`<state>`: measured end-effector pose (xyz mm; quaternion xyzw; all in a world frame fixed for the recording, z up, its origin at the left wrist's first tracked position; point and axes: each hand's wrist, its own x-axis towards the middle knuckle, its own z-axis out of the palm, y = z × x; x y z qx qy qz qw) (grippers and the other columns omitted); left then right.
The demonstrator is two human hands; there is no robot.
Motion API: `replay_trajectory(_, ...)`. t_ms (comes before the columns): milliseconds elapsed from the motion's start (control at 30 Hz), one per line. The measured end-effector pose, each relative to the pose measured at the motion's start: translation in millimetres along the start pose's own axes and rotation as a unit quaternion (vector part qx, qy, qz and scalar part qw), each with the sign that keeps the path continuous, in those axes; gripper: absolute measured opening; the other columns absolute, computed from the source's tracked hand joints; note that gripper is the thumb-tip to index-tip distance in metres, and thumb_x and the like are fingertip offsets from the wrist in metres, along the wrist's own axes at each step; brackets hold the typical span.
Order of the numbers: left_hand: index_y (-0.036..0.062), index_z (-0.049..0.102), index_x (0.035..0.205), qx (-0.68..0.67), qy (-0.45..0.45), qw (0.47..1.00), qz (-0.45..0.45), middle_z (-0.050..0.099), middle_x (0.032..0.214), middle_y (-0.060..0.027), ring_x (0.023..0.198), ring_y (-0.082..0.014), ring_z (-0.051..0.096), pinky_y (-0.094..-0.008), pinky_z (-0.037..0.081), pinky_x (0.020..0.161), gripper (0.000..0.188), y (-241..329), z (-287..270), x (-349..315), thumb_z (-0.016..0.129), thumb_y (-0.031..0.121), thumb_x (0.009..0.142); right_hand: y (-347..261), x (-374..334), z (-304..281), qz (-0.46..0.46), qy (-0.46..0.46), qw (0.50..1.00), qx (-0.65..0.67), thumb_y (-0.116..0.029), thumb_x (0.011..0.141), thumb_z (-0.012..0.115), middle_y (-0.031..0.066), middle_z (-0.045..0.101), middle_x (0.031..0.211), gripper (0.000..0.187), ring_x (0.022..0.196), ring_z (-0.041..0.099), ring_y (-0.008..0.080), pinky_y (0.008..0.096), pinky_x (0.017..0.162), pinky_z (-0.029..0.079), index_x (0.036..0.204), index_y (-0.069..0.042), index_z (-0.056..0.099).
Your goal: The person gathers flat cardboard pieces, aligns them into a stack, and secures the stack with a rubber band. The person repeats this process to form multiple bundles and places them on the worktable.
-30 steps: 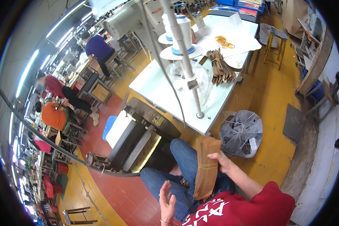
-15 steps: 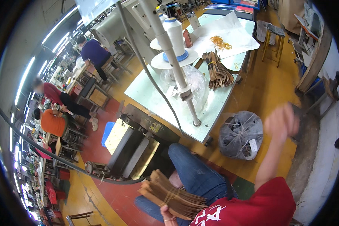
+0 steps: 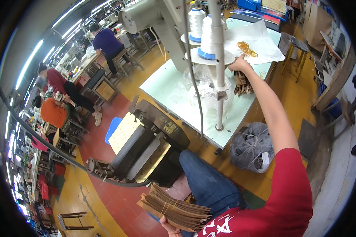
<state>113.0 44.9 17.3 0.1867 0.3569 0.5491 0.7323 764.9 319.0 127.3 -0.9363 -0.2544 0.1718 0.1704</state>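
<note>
In my left hand (image 3: 169,226), low in the view, is a thick bundle of flat brown strips (image 3: 180,209) with yellow rubber bands round it. It lies across my lap, and my fingers close on its near side. My right arm stretches far out over the pale green table (image 3: 162,87). There my right hand (image 3: 240,64) is closed over the far end of a second bundle of brown strips (image 3: 242,85), covering that end. Just beyond that hand, yellow rubber bands (image 3: 247,49) lie in a loose heap on a white sheet (image 3: 263,41).
White thread cones (image 3: 207,37) and a metal post (image 3: 217,43) stand left of my right hand. A dark machine (image 3: 146,142) sits before my knees. Beside the table rests a tied plastic bag (image 3: 251,148). A stool (image 3: 296,51) stands farther right. Several people work at the left.
My right hand has swung from the right side, out over the table, onto the bundle there. My left hand still holds its bundle. The view has shifted slightly.
</note>
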Motion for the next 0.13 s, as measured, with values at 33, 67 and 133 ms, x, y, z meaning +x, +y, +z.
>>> replay_trajectory(33,-0.002,0.044,0.132,-0.013,-0.004,1.0,-0.008,0.057,0.122,-0.0205,0.108,-0.0351,0.059,-0.0456,0.051,0.094,0.073,0,-3,1,0.062,0.038,0.074,-1,-3,6,0.02,0.014,1.0,-0.015,-0.032,0.066,0.073,0.0247,0.042,0.14,0.124,0.126,0.045,0.0372,0.0561,0.1,0.036,0.146,0.0,-0.015)
replay_trajectory(67,-0.0019,0.044,0.132,-0.012,-0.005,1.0,-0.004,0.057,0.123,-0.0204,0.108,-0.0355,0.059,-0.0458,0.05,0.094,0.073,0,-6,3,0.062,0.038,0.074,-4,-4,10,0.033,0.031,0.999,-0.028,-0.025,0.069,0.07,0.0228,0.042,0.141,0.117,0.127,0.045,0.0371,0.0644,0.099,0.034,0.149,-0.005,-0.013)
replay_trajectory(133,-0.0018,0.042,0.133,-0.011,0.004,1.0,-0.001,0.056,0.124,-0.0201,0.109,-0.0362,0.058,-0.046,0.05,0.095,0.074,0,-15,4,0.062,0.038,0.074,-10,-2,14,0.036,0.029,0.998,-0.053,-0.032,0.068,0.072,0.0246,0.036,0.144,0.119,0.13,0.041,0.0382,0.067,0.099,0.033,0.149,-0.006,-0.01)
